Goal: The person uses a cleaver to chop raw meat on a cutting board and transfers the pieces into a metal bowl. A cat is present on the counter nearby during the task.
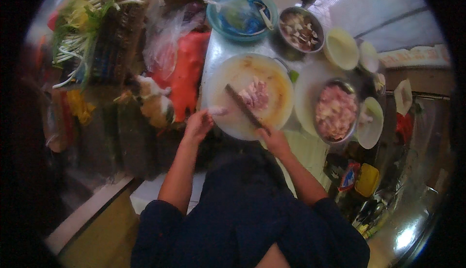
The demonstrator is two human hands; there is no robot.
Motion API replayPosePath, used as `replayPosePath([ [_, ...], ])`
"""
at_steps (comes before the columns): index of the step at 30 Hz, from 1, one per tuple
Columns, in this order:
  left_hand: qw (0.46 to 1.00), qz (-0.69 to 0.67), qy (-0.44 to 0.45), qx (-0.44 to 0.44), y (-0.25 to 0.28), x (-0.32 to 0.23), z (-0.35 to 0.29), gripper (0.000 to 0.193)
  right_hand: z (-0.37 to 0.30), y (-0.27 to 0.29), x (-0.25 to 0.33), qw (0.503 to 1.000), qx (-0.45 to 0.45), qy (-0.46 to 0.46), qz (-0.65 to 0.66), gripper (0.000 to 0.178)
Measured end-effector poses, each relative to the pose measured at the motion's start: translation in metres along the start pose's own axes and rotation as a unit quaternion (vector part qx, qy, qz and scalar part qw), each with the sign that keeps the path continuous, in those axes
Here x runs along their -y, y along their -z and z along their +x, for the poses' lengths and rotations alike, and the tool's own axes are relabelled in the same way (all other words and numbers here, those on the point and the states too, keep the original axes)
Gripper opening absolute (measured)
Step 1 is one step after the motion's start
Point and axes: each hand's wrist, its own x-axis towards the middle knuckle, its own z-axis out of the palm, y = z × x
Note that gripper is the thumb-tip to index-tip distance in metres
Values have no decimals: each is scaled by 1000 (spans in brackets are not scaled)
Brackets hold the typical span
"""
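My right hand (pixel 275 142) is closed around the handle of a dark-bladed kitchen knife (pixel 241 105), which slants over a round, stained cutting board (pixel 229 76). Beside the blade lies a small heap of cut raw meat (pixel 256 94). At the board's left edge, my left hand (pixel 197 126) pinches a pale pink piece of raw meat (pixel 218 111). To the right of the board, a metal bowl (pixel 358 113) is full of raw meat chunks (pixel 335 107).
Behind the board stand a blue-green basin (pixel 213 23) and a metal bowl of cut pieces (pixel 302 29). Pale bowls (pixel 341 49) line the right side. On the left are red plastic bags (pixel 187 69) and a crate (pixel 119 40) with leafy greens (pixel 80 40).
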Motion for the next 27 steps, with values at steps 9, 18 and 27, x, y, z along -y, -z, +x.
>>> replayPosePath([
  [9, 838, 541, 9, -73, -52, 3, 51, 43, 0, 36, 15, 998, -42, -46, 23, 42],
  [18, 666, 618, -408, -87, -54, 12, 12, 29, 8, -12, 15, 1000, 4, -23, 15, 41],
  [27, 640, 623, -445, -66, -49, 18, 17, 25, -21, 23, 73, 984, -93, 123, 84, 44],
])
